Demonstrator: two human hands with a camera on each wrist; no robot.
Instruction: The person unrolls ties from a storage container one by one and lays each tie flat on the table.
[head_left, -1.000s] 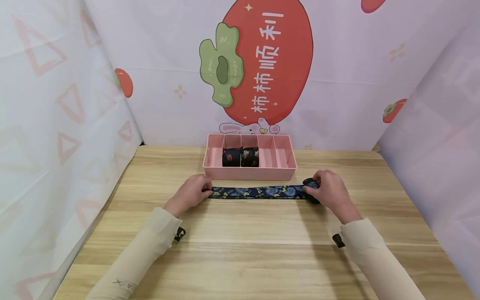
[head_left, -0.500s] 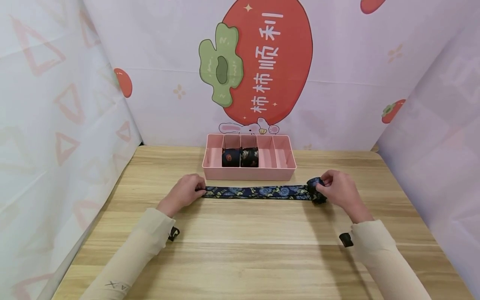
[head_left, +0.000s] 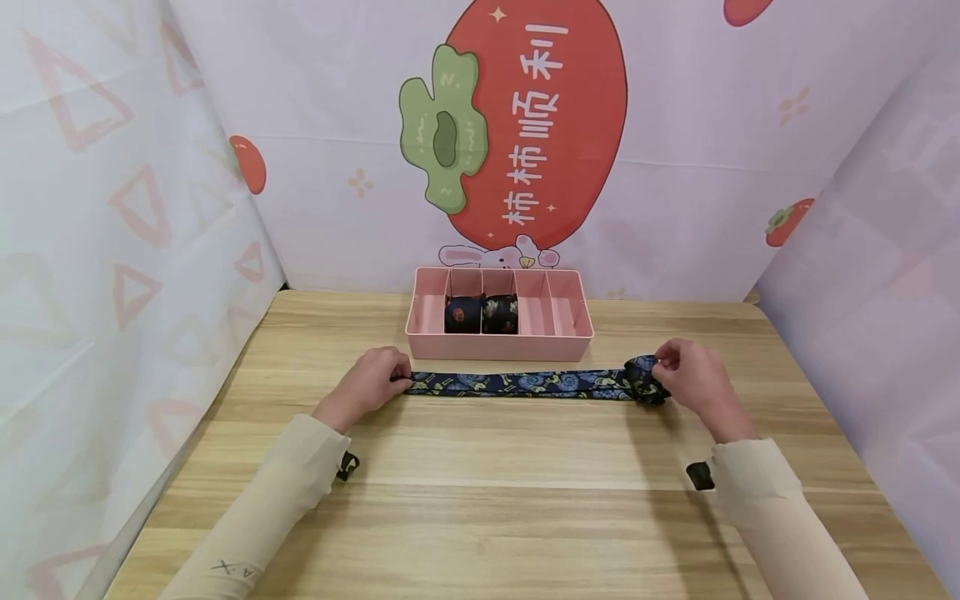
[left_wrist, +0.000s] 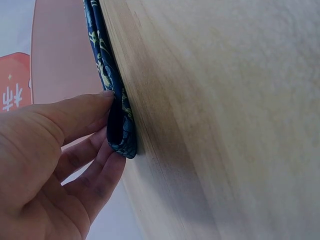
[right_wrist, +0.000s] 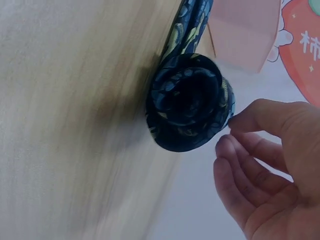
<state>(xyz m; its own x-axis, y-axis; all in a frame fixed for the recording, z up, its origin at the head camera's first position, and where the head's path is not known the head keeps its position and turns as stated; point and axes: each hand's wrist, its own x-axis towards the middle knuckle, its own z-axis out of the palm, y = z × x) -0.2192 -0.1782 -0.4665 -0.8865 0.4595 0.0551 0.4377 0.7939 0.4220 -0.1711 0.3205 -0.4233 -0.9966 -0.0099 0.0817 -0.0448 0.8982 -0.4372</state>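
Observation:
A navy necktie (head_left: pixel 517 383) with a blue and yellow pattern stretches across the table in front of the pink box. At its left end, my left hand (head_left: pixel 369 385) pinches a folded-over loop of the fabric (left_wrist: pixel 121 132) between thumb and fingers. The right end is a loose coil (right_wrist: pixel 185 102), standing on its edge with its spiral facing the right wrist camera. My right hand (head_left: pixel 697 385) is at the coil's outer side, thumb and index fingertips close together on its edge. The other fingers of that hand are curled apart from the fabric.
The pink divided box (head_left: pixel 498 347) stands at the back of the wooden table (head_left: pixel 480 500). Two dark rolled neckties, one navy (head_left: pixel 463 315) and one black floral (head_left: pixel 500 315), sit in neighbouring compartments. Printed cloth (head_left: pixel 315 208) hangs behind and at both sides.
My right hand and the coil have moved right, and the flat stretch of necktie is longer. My left hand shifted slightly left at first, then stayed in place.

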